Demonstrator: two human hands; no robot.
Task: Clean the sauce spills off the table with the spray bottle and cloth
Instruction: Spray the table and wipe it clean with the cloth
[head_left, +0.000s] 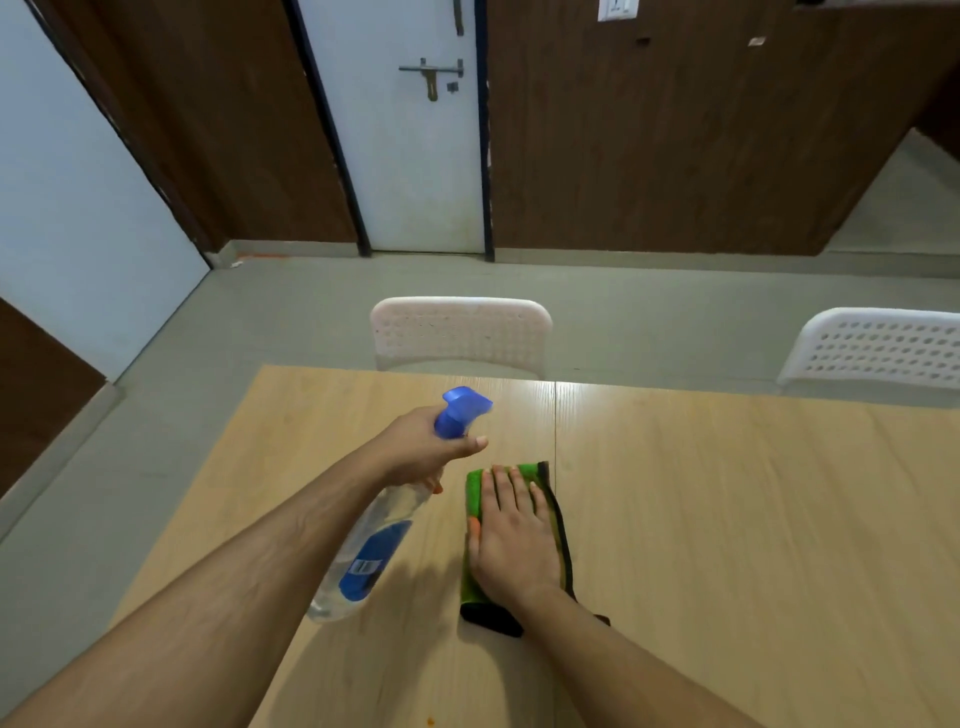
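Left hand (421, 452) gripping spray bottle (371, 551), right hand (511, 540) flat on green cloth (474, 493) at its three o'clock, atop desk (727, 519).

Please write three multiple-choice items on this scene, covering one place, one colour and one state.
1. Where does the cloth lie?
A. on the table
B. on a chair
C. on the floor

2. What colour is the spray bottle nozzle?
A. red
B. blue
C. white

3. How is the right hand placed?
A. gripping the bottle
B. raised clear
C. flat on the cloth

Answers: 1 A, it lies on the wood top; 2 B, the trigger head is blue; 3 C, straight fingers press the cloth while the left hand grips the bottle.
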